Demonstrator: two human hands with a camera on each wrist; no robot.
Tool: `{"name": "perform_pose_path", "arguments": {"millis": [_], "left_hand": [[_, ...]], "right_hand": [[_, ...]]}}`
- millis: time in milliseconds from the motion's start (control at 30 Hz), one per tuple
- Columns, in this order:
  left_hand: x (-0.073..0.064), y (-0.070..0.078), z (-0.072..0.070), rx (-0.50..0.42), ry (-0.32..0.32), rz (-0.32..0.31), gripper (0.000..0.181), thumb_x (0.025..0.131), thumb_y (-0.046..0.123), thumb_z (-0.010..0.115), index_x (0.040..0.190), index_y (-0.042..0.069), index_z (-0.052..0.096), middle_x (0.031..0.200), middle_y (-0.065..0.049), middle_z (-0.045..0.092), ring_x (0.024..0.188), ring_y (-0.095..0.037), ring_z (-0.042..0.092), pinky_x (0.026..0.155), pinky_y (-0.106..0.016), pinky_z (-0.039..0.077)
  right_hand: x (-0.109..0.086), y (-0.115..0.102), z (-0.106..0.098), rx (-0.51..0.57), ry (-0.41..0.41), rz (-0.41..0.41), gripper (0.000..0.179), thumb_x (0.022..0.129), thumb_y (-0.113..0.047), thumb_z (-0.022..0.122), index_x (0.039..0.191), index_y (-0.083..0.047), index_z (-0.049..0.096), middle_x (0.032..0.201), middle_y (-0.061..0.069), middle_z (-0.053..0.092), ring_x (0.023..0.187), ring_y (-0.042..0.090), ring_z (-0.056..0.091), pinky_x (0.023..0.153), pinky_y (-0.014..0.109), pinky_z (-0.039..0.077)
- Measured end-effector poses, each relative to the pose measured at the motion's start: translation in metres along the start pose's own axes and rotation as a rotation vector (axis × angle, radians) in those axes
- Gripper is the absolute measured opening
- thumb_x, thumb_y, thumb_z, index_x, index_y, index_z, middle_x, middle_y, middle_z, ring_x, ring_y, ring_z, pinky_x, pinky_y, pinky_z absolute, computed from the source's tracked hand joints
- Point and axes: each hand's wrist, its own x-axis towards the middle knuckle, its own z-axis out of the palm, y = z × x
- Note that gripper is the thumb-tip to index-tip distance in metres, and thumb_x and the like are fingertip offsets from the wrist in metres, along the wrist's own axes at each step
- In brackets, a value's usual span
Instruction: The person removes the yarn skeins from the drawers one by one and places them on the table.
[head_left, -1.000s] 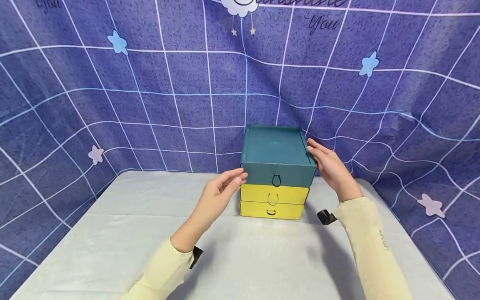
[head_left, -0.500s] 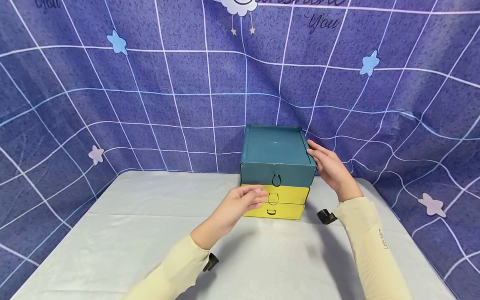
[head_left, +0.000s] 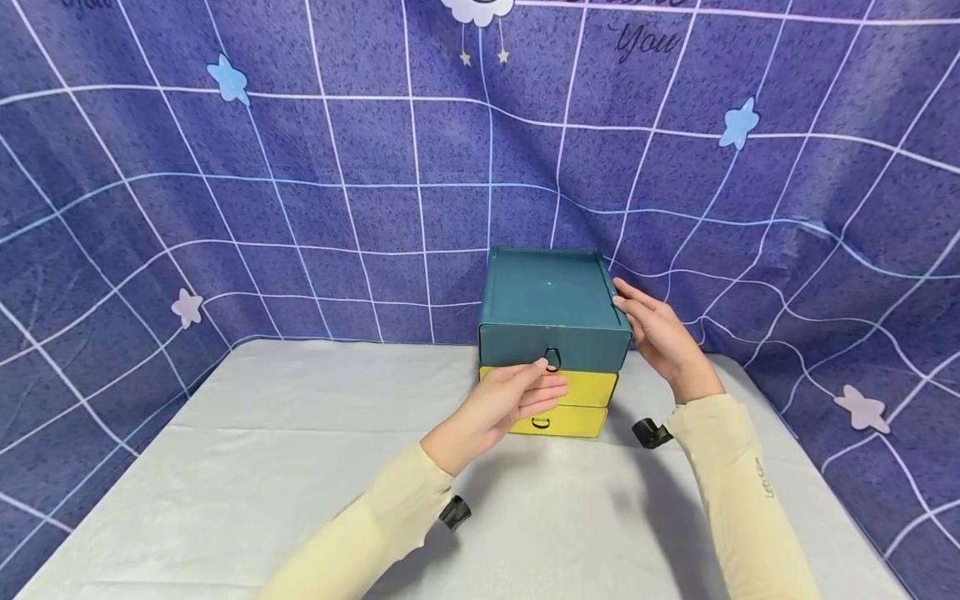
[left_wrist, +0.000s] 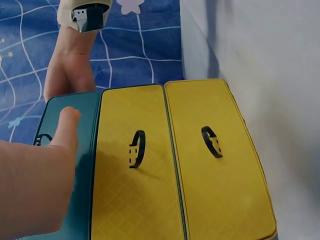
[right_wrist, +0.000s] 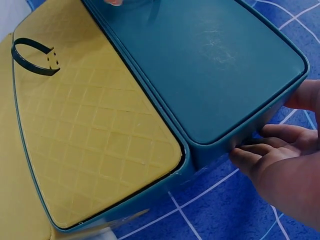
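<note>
A drawer box (head_left: 551, 287) with a teal top stands at the back of the table. Its top drawer (head_left: 513, 343) is teal with a black loop handle (head_left: 553, 358); beneath are a yellow middle drawer (left_wrist: 130, 200) and a yellow bottom drawer (left_wrist: 225, 185), each with a black handle. All three look closed. My left hand (head_left: 506, 404) is at the front, thumb tip by the teal drawer's handle and fingers extended below it, covering part of the yellow fronts. Against the box's right side, my right hand (head_left: 663, 337) rests with loosely bent fingers near the top edge.
The table (head_left: 300, 450) wears a pale grey cloth. Close behind the box hangs a purple-blue curtain (head_left: 360, 167) with a white grid and stars, which also runs along both sides. A black wrist camera (head_left: 454, 512) is strapped under the left sleeve.
My left hand has moved right from the box's left front edge, across the yellow drawers, to the teal drawer's handle. My right hand has stayed at the box's right side.
</note>
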Motion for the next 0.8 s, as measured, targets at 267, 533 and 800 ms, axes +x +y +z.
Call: {"name": "perform_pose_path", "arguments": {"millis": [267,533,800], "left_hand": [[0.005,0.004,0.005,-0.041,0.011,-0.006,0.031,0.101,0.01,0.049,0.126,-0.008,0.053,0.122,-0.021,0.063,0.112,-0.028,0.062,0.092,-0.033,0.052],[-0.001,0.007,0.01,-0.006,0.031,0.012,0.03,0.101,0.005,0.046,0.126,-0.011,0.053,0.121,-0.022,0.063,0.112,-0.029,0.062,0.091,-0.032,0.053],[-0.013,0.004,0.012,0.03,0.021,0.021,0.029,0.101,0.003,0.044,0.122,-0.012,0.055,0.119,-0.024,0.063,0.11,-0.03,0.063,0.091,-0.033,0.053]], "right_hand": [[0.0,0.0,0.001,0.005,0.015,0.014,0.062,0.1,-0.018,0.052,0.153,-0.011,0.021,0.16,0.006,0.017,0.142,0.014,0.023,0.095,0.012,0.04],[-0.001,0.0,0.001,0.008,0.009,0.005,0.062,0.1,-0.017,0.051,0.153,-0.009,0.02,0.16,0.007,0.016,0.143,0.015,0.021,0.092,0.01,0.04],[-0.002,-0.001,0.001,0.0,0.006,0.011,0.063,0.1,-0.019,0.053,0.153,-0.009,0.02,0.16,0.007,0.016,0.141,0.012,0.025,0.097,0.011,0.038]]}}
